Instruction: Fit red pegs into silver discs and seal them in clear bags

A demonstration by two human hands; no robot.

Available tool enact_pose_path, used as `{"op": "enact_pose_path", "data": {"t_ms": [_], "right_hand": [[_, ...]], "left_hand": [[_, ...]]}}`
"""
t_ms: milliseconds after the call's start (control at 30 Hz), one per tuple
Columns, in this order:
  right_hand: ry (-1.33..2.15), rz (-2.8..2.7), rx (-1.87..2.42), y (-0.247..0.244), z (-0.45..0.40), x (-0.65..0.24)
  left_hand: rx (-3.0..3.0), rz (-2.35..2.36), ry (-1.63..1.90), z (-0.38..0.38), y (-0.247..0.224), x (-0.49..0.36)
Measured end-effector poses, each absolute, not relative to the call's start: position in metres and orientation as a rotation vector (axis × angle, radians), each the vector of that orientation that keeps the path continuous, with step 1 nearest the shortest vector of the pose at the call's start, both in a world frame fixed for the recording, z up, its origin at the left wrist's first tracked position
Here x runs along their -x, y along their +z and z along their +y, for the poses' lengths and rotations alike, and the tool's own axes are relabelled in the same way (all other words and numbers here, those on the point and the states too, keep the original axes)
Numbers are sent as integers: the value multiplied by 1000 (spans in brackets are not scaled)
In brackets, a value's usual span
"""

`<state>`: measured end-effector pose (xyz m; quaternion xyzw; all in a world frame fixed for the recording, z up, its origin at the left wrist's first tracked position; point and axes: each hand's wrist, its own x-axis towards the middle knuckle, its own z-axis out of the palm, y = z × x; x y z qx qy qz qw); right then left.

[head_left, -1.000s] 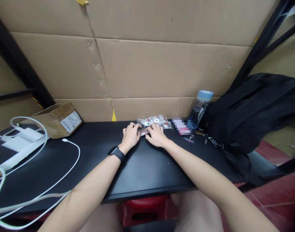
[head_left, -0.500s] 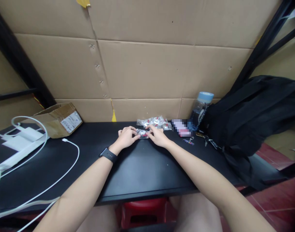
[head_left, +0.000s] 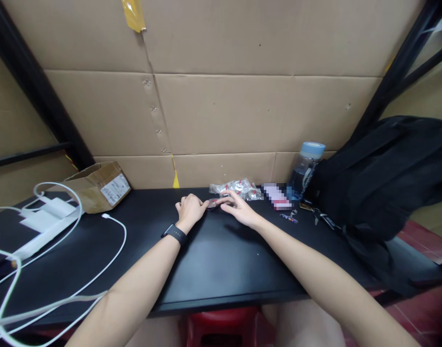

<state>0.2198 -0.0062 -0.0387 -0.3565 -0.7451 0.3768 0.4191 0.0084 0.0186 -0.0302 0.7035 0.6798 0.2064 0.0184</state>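
Near the back of the black table my left hand (head_left: 192, 210), with a dark watch on its wrist, is closed on the edge of a small clear plastic packet (head_left: 212, 204) with something red in it. My right hand (head_left: 240, 211) hovers at the packet's right side, fingers spread and the index fingertip close to or touching it; which, I cannot tell. Just behind the hands lies a cluster of clear plastic packets (head_left: 242, 185) with shiny round pieces and red spots inside. What exactly the packets contain is too small to make out.
To the right are a pixelated pink item (head_left: 276, 195), a small keychain (head_left: 289, 218), a blue-lidded water bottle (head_left: 305, 168) and a black backpack (head_left: 383, 173). On the left stand an opened cardboard box (head_left: 101, 188) and a white power strip (head_left: 47, 233) with cables. Cardboard walls the back.
My right hand has let go of the packet and its fingers have spread. The left hand still holds the packet's left side. The view has shifted slightly.
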Motion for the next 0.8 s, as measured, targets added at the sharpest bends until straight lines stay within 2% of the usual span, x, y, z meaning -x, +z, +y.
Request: {"op": "enact_pose_path", "data": {"t_ms": [67,200,367,533,667,800], "right_hand": [[892,-1904,899,-38,-7,-220],[514,-2096,1210,-40,-12,-221],[434,-2169,1346,-40,-12,-221],[329,-2228,1378,-39,-9,-226],[297,-2362,1331,-34,-15,-227],[-5,-2386,1432,-24,-23,-225]], "left_hand": [[-2192,2134,604,16,-26,-8],[-2243,2111,533,8,-19,-7],[-2391,2032,703,6,-13,2],[-2614,1590,475,11,-12,18],[-2627,1576,466,10,-17,14],[-2682,1699,588,7,-24,-2]]}}
